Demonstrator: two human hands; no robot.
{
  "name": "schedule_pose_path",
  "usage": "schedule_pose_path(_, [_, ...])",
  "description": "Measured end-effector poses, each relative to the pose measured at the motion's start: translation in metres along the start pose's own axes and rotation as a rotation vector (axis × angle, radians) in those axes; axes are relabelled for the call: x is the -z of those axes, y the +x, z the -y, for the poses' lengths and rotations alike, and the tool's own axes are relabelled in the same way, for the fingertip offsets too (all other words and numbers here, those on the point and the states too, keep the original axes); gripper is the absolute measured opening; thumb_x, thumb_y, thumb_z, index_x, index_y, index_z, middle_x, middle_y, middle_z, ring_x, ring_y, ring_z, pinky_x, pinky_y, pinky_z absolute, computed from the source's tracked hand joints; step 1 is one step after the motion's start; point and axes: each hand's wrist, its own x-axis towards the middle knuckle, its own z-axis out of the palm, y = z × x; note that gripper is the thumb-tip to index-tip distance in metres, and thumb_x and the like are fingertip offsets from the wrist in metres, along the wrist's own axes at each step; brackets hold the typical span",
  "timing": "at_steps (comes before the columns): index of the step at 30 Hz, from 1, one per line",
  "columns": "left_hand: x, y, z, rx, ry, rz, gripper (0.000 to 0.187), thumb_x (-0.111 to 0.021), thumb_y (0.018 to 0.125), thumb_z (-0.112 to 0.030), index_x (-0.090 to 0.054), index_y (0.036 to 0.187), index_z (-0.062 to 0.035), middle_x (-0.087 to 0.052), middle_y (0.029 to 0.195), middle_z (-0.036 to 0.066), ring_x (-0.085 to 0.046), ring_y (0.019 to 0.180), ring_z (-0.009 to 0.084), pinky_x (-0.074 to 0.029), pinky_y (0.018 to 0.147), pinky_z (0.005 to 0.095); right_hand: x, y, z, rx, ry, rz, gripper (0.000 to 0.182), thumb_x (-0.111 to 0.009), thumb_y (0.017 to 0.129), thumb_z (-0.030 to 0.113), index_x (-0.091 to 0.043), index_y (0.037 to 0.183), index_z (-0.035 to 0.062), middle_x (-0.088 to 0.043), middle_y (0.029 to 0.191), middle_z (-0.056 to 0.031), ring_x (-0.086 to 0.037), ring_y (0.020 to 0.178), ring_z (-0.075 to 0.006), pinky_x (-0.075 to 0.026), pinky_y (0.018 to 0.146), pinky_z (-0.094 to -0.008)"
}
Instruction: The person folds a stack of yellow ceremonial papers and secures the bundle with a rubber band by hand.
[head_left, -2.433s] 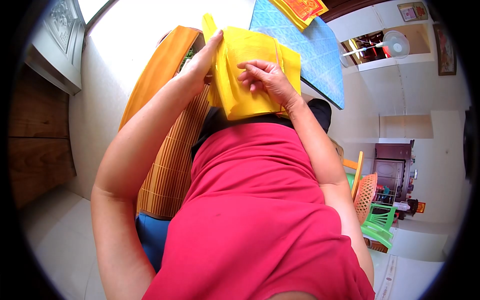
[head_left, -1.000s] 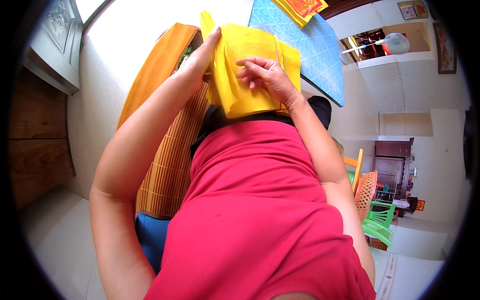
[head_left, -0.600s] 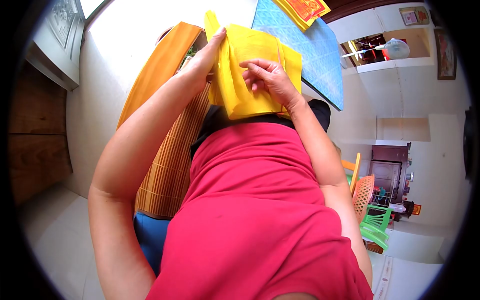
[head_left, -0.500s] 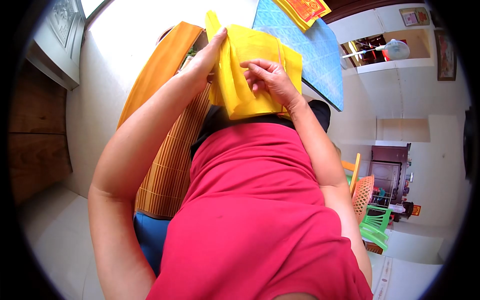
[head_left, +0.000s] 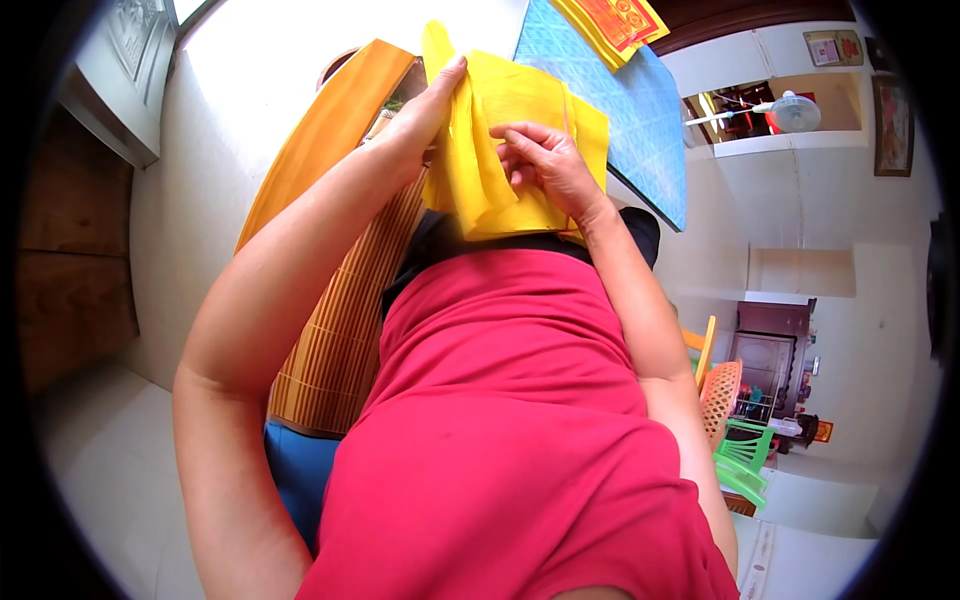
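A thick wad of yellow paper sheets [head_left: 520, 85] rests over my lap, its left-hand sheets lifted and bent. My left hand [head_left: 425, 115] grips the wad along its left edge, thumb on top and the other fingers hidden behind. Over the middle of the paper, my right hand [head_left: 550, 165] is curled, thumb and index finger drawn together at the edge of a raised sheet. A thin reddish band or string [head_left: 567, 110] runs along the right part of the wad.
More yellow paper with red printing [head_left: 615, 25] lies on a blue-topped table [head_left: 640, 120] ahead. A slatted bamboo seat [head_left: 335, 340] with an orange board [head_left: 320, 130] is at my left. Green chairs [head_left: 745, 450] and a pink basket [head_left: 720, 395] stand off to the right.
The view has shifted slightly. Both hands keep almost the same pose on the yellow paper, and the raised sheet stands in nearly the same place.
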Motion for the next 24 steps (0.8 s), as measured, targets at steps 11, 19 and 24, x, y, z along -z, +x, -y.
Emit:
schedule_pose_path(11, [0.004,0.008,0.004,0.027,-0.040,0.017,0.084,-0.051,0.081,-0.073,-0.045,0.137,-0.0099,-0.052,0.130,0.015,-0.048,0.119,0.0273,-0.034,0.100,0.0428,0.000,0.001,-0.001,-0.012,0.007,-0.008,0.025,-0.057,0.096,0.021,-0.064,0.112,0.0033,-0.066,0.085,0.0001,-0.060,0.070,-0.0053,-0.049,0.059,-0.0189])
schedule_pose_path(19, [0.000,-0.004,-0.002,0.002,-0.060,0.024,0.083,-0.049,0.082,-0.072,-0.047,0.136,-0.0098,-0.050,0.134,0.015,-0.046,0.123,0.0281,-0.030,0.104,0.0449,0.003,0.003,-0.005,-0.007,0.013,-0.009,0.027,-0.056,0.096,0.022,-0.065,0.113,0.0027,-0.069,0.089,-0.0043,-0.063,0.075,-0.0074,-0.050,0.062,-0.0197])
schedule_pose_path(24, [0.002,0.005,0.003,0.007,-0.035,0.003,0.085,-0.047,0.082,-0.073,-0.046,0.137,-0.0084,-0.049,0.137,0.016,-0.044,0.126,0.0299,-0.026,0.106,0.0477,0.001,0.002,-0.003,-0.009,0.010,-0.010,0.027,-0.056,0.096,0.022,-0.065,0.113,0.0019,-0.068,0.088,-0.0044,-0.063,0.074,-0.0069,-0.050,0.062,-0.0195])
